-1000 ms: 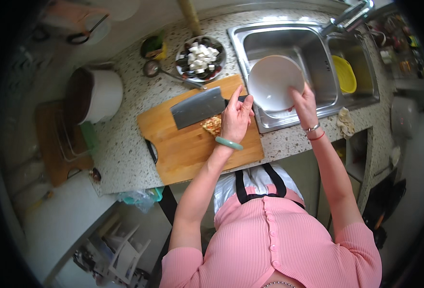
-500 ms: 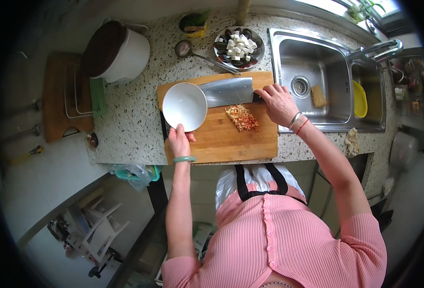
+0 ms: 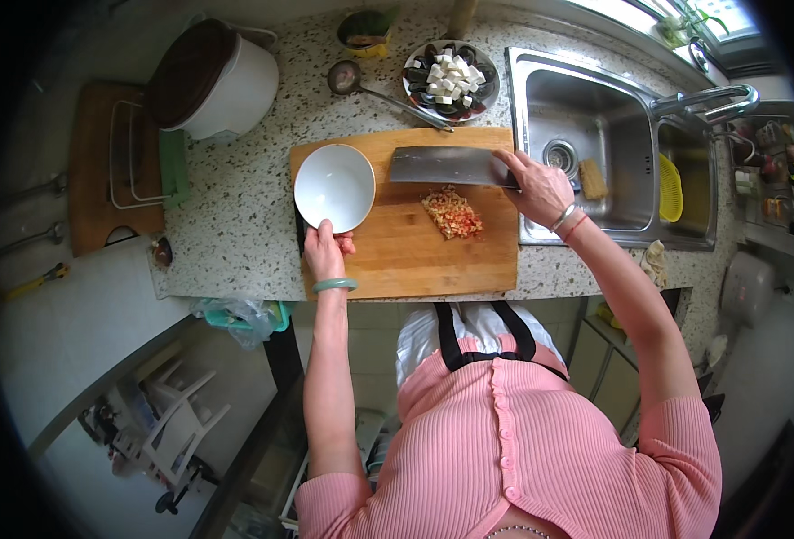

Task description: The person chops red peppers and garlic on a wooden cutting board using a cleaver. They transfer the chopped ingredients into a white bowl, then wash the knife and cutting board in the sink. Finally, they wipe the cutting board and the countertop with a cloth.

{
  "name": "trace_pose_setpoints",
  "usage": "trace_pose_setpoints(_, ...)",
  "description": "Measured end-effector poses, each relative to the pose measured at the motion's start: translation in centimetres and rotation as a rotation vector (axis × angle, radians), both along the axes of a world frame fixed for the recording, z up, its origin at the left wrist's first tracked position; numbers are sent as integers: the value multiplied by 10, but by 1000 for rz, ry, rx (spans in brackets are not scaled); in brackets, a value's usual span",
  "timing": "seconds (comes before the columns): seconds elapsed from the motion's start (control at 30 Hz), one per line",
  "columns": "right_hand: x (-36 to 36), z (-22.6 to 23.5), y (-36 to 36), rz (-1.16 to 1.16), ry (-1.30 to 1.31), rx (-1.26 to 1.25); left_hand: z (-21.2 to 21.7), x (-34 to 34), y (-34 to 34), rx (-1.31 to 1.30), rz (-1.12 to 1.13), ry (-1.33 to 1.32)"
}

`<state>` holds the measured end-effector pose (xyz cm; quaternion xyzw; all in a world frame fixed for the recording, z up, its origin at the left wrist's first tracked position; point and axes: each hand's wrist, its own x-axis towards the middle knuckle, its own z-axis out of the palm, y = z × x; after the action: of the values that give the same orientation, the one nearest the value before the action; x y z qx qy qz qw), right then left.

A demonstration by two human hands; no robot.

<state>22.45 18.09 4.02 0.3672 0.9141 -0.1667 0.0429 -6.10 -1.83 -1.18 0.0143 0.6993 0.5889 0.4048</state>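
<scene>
My left hand (image 3: pixel 327 252) grips the near rim of a white bowl (image 3: pixel 335 189), thumb on the edge, above the left side of a wooden cutting board (image 3: pixel 388 261). No food shows inside the bowl. In my right hand (image 3: pixel 541 188) is a wide-bladed cleaver (image 3: pixel 442 167), its blade pointing left across the far part of the board. A small heap of chopped red and pale bits (image 3: pixel 452 214) lies on the board just below the blade. Behind the board stands a plate (image 3: pixel 489 101) bearing white cubes over dark slices.
A steel ladle (image 3: pixel 388 97) lies behind the board, near a yellow container (image 3: pixel 370 49). To the right is a steel sink (image 3: pixel 585 117) with a sponge (image 3: pixel 593 180) and yellow strainer (image 3: pixel 673 189). A lidded white pot (image 3: pixel 239 90) stands at left.
My right hand has closed around the cleaver's handle and shifted the cleaver rightward. The bowl in my left hand has moved slightly left.
</scene>
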Motion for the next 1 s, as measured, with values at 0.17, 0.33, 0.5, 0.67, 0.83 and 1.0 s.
trace_pose_setpoints(0.17, 29, -11, -13, -73, -51, -39, -2, 7, 4, 1, -40, 24)
trace_pose_setpoints(0.33, 39, 1, -41, 13, -87, -96, -9, 3, -4, -11, -52, 4)
trace_pose_setpoints(0.5, 47, 9, -71, -221, 281, -204, 6, 10, -3, -1, -67, 18)
trace_pose_setpoints(0.67, 40, -7, -112, -390, 303, -811, 11, 26, -20, 1, 20, 86)
trace_pose_setpoints(0.83, 33, -25, -120, -288, 224, -696, 16, 58, -30, 51, -103, 303)
trace_pose_setpoints(1.0, 28, -8, -89, -220, 65, -460, 55, 81, -3, 78, -488, 791)
